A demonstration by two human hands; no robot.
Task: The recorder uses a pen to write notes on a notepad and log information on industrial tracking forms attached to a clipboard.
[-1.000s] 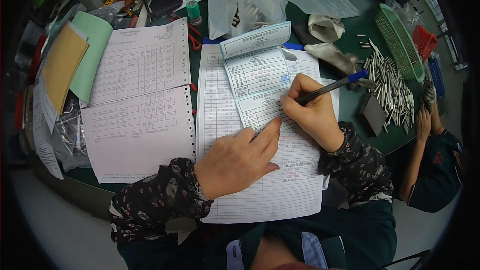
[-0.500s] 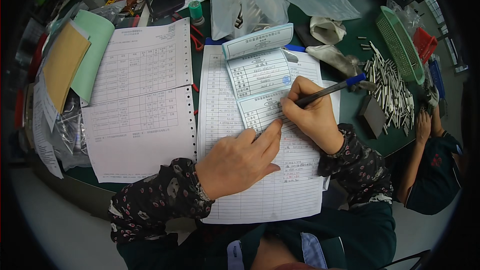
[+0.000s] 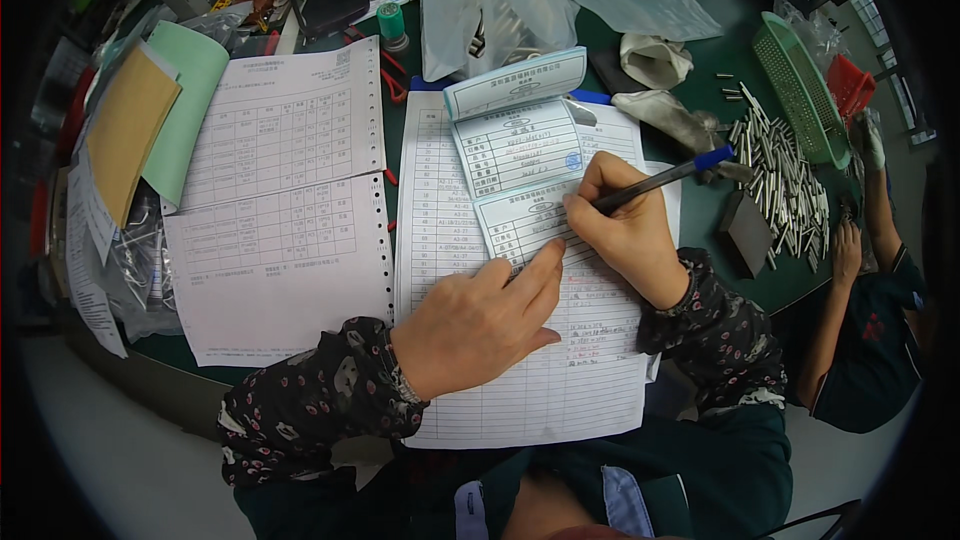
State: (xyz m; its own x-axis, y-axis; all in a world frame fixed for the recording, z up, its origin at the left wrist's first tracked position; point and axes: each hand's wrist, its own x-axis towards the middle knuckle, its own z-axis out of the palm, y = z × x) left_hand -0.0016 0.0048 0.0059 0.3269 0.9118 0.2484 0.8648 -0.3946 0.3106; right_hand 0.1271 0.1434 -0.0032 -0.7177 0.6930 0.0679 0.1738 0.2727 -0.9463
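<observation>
In the head view, the right hand (image 3: 625, 225) grips a dark pen (image 3: 650, 186) with a blue end between thumb and fingers, the pen slanting up to the right. Its tip is hidden by the fingers, so whether it touches paper cannot be told. The left hand (image 3: 480, 320) holds nothing; it lies palm down with fingers extended, their tips on the lower edge of a pale blue slip (image 3: 515, 225).

That slip belongs to a pad of forms (image 3: 515, 150), whose top leaf curls up at the far end. The pad rests on ruled sheets (image 3: 520, 415), centred before the person. Dark patterned sleeves (image 3: 320, 395) cover both forearms.

To the left are printed sheets (image 3: 265, 315) with perforated edges, then a green sheet (image 3: 195, 90) and a tan envelope (image 3: 130, 145). Beyond the pad, a clear plastic bag (image 3: 490, 5) sits near a green-capped bottle (image 3: 391, 25).

On the right side of the dark green tabletop (image 3: 770, 290), metal pins (image 3: 785, 185) lie heaped between a dark block (image 3: 745, 232) and a green basket (image 3: 800, 90). At the far right, a co-worker's bare hand (image 3: 847, 250) is near the pins.
</observation>
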